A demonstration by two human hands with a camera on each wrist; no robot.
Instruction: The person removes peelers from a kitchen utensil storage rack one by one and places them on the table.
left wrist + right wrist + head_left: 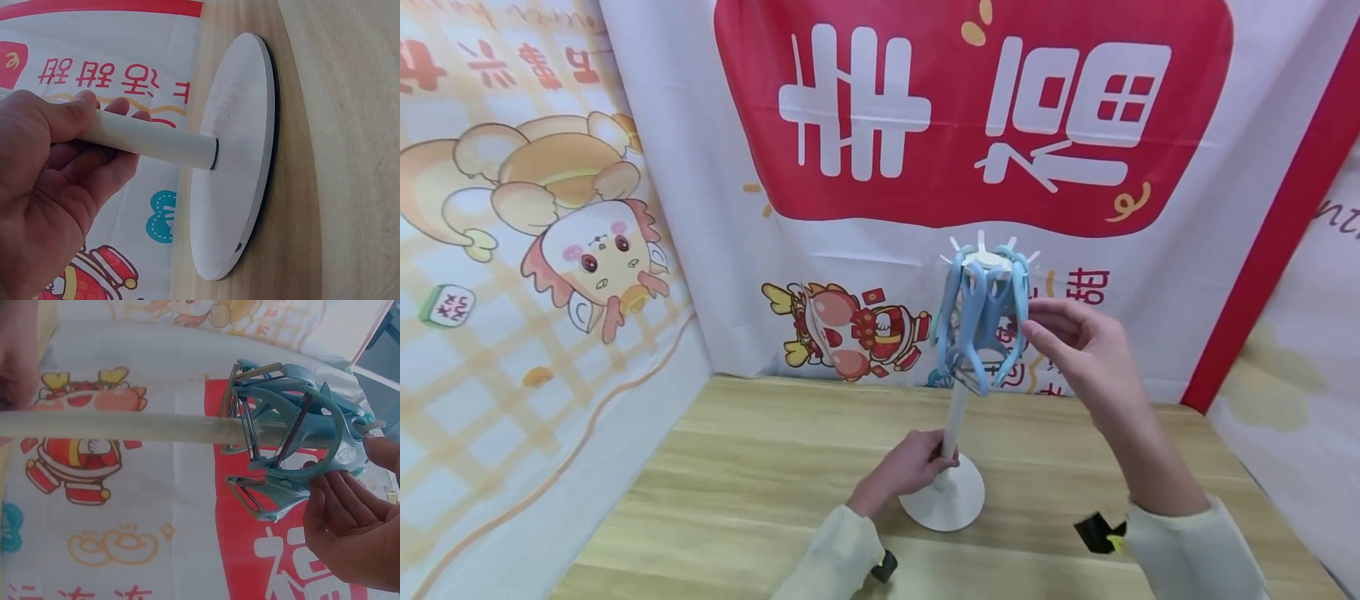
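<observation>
A white stand with a round base (958,508) and a slim post (955,421) stands upright on the table. Several light blue Y-shaped peelers (973,308) hang in a ring from the white hooks (981,243) at its top. Low on the post, my left hand (906,467) grips it; the left wrist view shows thumb and fingers around the tube (156,144). My right hand (1086,346) pinches the peeler at the ring's right side. Seen from the right wrist, its thumb is by the hook end and its fingers lie against the blue handle (342,434). Metal blades (250,434) point down toward the base.
The wood-grain table (730,483) carries the stand. Behind it hangs a printed cloth (850,242) with a large red panel, close to the peelers. Another printed sheet (490,292) covers the left side. A dark strap piece (1096,533) is at the right sleeve.
</observation>
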